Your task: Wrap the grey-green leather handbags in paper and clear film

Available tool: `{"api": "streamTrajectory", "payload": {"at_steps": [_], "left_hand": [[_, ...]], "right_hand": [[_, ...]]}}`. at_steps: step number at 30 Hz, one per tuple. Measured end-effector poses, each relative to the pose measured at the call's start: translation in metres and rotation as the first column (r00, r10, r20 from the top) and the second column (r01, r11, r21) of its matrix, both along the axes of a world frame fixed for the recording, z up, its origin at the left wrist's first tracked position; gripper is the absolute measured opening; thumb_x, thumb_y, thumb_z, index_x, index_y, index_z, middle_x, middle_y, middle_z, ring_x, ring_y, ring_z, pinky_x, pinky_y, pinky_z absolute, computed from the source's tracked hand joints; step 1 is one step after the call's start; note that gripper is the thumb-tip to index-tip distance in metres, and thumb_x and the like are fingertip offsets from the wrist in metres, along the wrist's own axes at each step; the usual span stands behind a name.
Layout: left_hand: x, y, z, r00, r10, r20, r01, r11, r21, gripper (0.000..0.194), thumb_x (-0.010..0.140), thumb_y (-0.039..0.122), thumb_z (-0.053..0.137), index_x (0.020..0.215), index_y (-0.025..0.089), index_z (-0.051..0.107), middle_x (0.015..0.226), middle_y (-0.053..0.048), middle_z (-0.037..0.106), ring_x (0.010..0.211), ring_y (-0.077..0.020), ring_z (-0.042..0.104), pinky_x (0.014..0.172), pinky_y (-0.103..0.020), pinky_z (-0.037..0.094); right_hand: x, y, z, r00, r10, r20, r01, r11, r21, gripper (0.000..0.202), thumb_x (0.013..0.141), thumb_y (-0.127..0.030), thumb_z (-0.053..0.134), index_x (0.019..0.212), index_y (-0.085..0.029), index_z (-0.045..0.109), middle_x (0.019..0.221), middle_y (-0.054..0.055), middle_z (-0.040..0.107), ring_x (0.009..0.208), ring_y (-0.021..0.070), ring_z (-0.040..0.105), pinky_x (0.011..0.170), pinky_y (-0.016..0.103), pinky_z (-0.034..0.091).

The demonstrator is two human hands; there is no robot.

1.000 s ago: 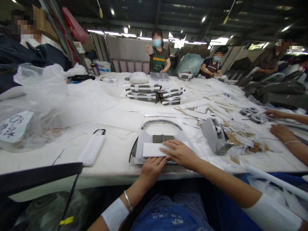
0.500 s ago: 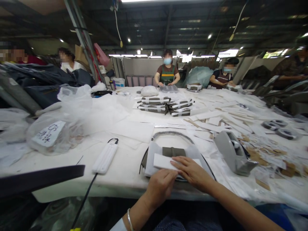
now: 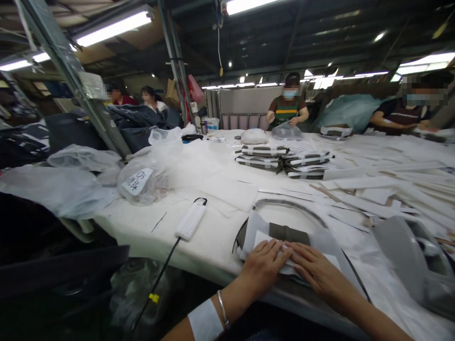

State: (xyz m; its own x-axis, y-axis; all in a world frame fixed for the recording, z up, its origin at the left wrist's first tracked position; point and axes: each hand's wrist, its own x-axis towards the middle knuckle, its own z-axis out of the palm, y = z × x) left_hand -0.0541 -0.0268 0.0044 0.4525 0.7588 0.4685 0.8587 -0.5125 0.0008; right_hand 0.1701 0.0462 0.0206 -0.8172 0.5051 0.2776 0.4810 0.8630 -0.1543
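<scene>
My left hand (image 3: 263,264) lies with its fingers stretched out on a white strip (image 3: 261,238), which looks like paper or thin card. Beside it, my right hand (image 3: 315,268) presses on the same strip, fingers extended and fingertips close to the left ones. Under the strip is a folded bag wrapped in whitish sheet, with a dark olive band (image 3: 288,232) showing across its middle. A long strap (image 3: 302,206) curves out from the bag onto the table behind it. Both hands partly hide the strip and the bag's near side.
A grey tape dispenser (image 3: 403,258) stands at right. On the left lie a white power strip (image 3: 192,220) with a cable and a labelled plastic bag (image 3: 142,182). Wrapped bundles (image 3: 263,161) are stacked farther back, near scattered paper strips (image 3: 377,183). A co-worker (image 3: 288,106) stands across the table.
My view has swung left, so the scene sits farther right. My left hand has uncurled and now lies flat on the strip. The co-worker opposite has lifted a hand.
</scene>
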Motion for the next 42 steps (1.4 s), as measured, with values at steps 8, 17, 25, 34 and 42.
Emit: {"api": "streamTrajectory", "payload": {"at_steps": [8, 17, 25, 34, 42], "left_hand": [[0.004, -0.015, 0.008, 0.994, 0.037, 0.102, -0.037, 0.999, -0.005, 0.051, 0.1, 0.036, 0.043, 0.148, 0.02, 0.039, 0.151, -0.006, 0.047, 0.14, -0.0194, 0.041, 0.119, -0.036, 0.029], [0.006, -0.017, 0.016, 0.993, 0.034, 0.117, -0.033, 0.999, -0.011, 0.058, 0.092, 0.023, 0.056, 0.147, 0.018, 0.039, 0.145, -0.013, 0.053, 0.13, -0.0263, 0.054, 0.106, -0.044, 0.047], [-0.011, 0.014, 0.022, 0.991, -0.136, 0.019, 0.136, 0.991, -0.003, 0.064, 0.093, 0.045, 0.054, 0.15, 0.023, 0.034, 0.146, -0.014, 0.05, 0.122, -0.0308, 0.06, 0.093, -0.043, 0.055], [-0.001, 0.033, -0.001, 0.983, -0.16, -0.086, 0.155, 0.986, -0.056, 0.072, 0.085, 0.021, 0.051, 0.153, 0.02, 0.028, 0.151, -0.016, 0.044, 0.131, -0.0329, 0.051, 0.105, -0.048, 0.045], [0.0, 0.02, -0.009, 0.989, -0.143, -0.036, 0.144, 0.989, 0.032, 0.075, 0.091, 0.014, 0.037, 0.158, 0.028, 0.006, 0.157, -0.013, 0.036, 0.129, -0.0306, 0.052, 0.11, -0.049, 0.039]], "right_hand": [[0.003, 0.0, -0.003, 1.0, 0.02, 0.013, -0.021, 0.999, 0.025, 0.063, 0.092, -0.051, 0.058, 0.15, -0.031, 0.042, 0.15, 0.006, 0.048, 0.134, 0.0311, 0.048, 0.108, 0.052, 0.045], [-0.007, -0.02, 0.024, 0.999, -0.036, 0.027, 0.037, 0.998, -0.054, 0.06, 0.095, -0.054, 0.052, 0.145, -0.022, 0.047, 0.148, 0.011, 0.05, 0.133, 0.0303, 0.047, 0.111, 0.05, 0.038], [-0.007, -0.017, 0.024, 0.997, -0.048, 0.052, 0.045, 0.997, 0.064, 0.059, 0.094, -0.057, 0.052, 0.139, -0.018, 0.052, 0.144, 0.008, 0.054, 0.131, 0.024, 0.047, 0.111, 0.038, 0.035], [-0.011, -0.016, 0.021, 0.991, -0.088, 0.105, 0.069, 0.982, 0.173, 0.058, 0.095, -0.061, 0.046, 0.127, -0.015, 0.063, 0.13, 0.011, 0.063, 0.125, 0.0245, 0.052, 0.107, 0.036, 0.039], [-0.011, -0.017, 0.023, 0.992, -0.082, 0.101, 0.06, 0.977, 0.206, 0.058, 0.095, -0.063, 0.045, 0.119, -0.014, 0.067, 0.121, 0.01, 0.067, 0.12, 0.024, 0.055, 0.103, 0.036, 0.042]]}}
